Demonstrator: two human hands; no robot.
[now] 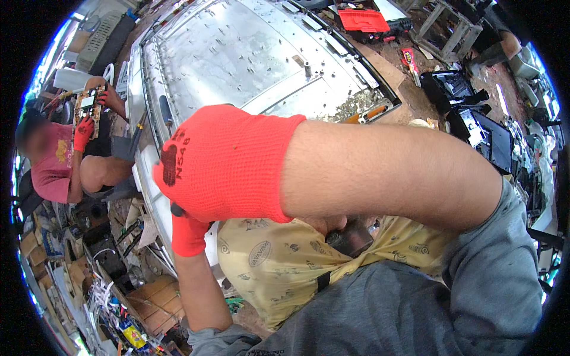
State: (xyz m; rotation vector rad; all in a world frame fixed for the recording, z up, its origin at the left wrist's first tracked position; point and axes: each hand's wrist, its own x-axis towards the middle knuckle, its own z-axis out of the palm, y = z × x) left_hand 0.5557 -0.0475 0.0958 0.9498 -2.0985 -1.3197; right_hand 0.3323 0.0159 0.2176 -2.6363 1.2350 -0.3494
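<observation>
In a red knit glove with a dark print, my right hand [228,163] reaches across my body over the near left edge of a large silvery metal panel [208,53]. Just below it is my left hand [190,236], also red-gloved and mostly covered by the right. The fingers of both hands are hidden, so whatever they hold or touch cannot be made out. Small studs or screws dot the panel's face. An orange-handled tool [374,113] lies at the panel's right corner, partly behind my right forearm.
To the left, a seated person in red gloves holds a circuit board [89,113]. A toolbox with a red lid [363,21] sits beyond the panel. Black casings [454,89] lie at right. Scrap and wooden boards [155,304] crowd the lower left.
</observation>
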